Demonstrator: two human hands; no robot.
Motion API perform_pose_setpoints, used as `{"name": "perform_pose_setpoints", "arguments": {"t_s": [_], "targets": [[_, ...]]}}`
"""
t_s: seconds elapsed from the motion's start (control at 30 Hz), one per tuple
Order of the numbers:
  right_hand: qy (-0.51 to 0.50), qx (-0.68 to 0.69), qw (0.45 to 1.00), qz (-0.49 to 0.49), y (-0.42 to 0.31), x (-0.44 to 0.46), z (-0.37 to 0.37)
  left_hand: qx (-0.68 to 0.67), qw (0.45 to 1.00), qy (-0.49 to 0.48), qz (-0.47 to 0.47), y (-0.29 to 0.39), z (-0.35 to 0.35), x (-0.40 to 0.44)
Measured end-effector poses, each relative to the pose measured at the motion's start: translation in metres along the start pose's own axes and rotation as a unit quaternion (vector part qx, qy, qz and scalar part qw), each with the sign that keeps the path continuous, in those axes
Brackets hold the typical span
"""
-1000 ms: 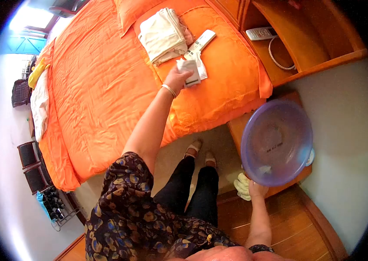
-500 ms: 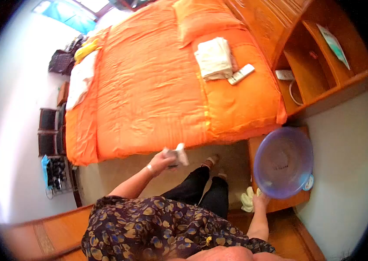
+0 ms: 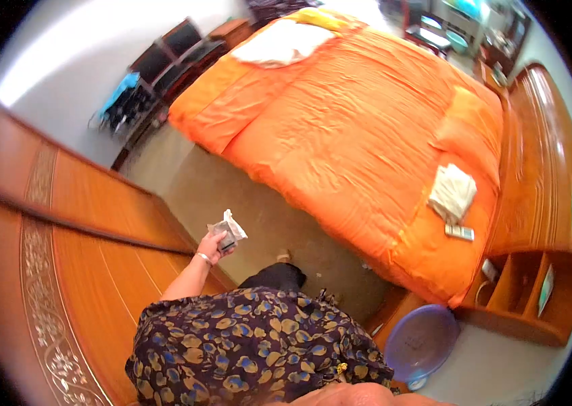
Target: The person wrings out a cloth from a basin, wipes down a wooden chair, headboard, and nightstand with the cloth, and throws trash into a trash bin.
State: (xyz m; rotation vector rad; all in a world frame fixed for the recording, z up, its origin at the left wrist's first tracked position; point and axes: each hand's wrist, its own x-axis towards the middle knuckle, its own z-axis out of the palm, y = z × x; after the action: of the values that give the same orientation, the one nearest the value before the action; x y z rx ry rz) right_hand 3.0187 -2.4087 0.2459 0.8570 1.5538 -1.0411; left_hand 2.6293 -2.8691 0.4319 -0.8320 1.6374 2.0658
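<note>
My left hand (image 3: 213, 249), with a bracelet at the wrist, is closed around a small grey-white packet (image 3: 226, 237) with white paper sticking up from it. It is held over the floor, beside the wooden wardrobe. My right hand does not show; the patterned top covers that side. At the lower right a translucent purple basin (image 3: 422, 343) stands near the bed's corner. On the orange bed (image 3: 340, 135) lie folded pale cloth (image 3: 453, 193) and a white remote-like object (image 3: 460, 232).
Wooden wardrobe doors (image 3: 117, 257) rise on the left. A headboard (image 3: 546, 155) and open shelves (image 3: 517, 287) are at the right. Dark chairs (image 3: 171, 51) stand along the far-left wall. White cloth (image 3: 284, 43) lies on the bed's far-left end.
My left hand has drawn back from the bed with the packet. The view has swung left, bringing in the wardrobe. My right hand, earlier at the basin's edge, has dropped out of sight.
</note>
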Motion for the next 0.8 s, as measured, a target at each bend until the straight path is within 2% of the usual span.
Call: {"name": "perform_pose_setpoints", "arguments": {"t_s": [0.17, 0.4, 0.53, 0.67, 0.8], "targets": [[0.043, -0.040, 0.995, -0.084, -0.124, -0.022, -0.044, -0.152, 0.987, 0.051, 0.000, -0.016, -0.075, 0.053], [0.027, -0.067, 0.992, -0.100, -0.303, -0.070, -0.041, -0.283, 0.958, 0.038, 0.026, 0.040, -0.184, 0.142], [-0.029, -0.025, 0.996, -0.085, -0.376, -0.091, -0.024, -0.290, 0.956, 0.039, 0.032, 0.092, -0.215, 0.156], [-0.112, 0.025, 0.992, -0.059, -0.443, -0.104, -0.009, -0.267, 0.960, 0.035, 0.081, 0.127, -0.253, 0.182], [-0.183, 0.067, 0.980, -0.040, -0.509, -0.108, -0.004, -0.307, 0.945, 0.029, 0.112, 0.161, -0.274, 0.193]]}}
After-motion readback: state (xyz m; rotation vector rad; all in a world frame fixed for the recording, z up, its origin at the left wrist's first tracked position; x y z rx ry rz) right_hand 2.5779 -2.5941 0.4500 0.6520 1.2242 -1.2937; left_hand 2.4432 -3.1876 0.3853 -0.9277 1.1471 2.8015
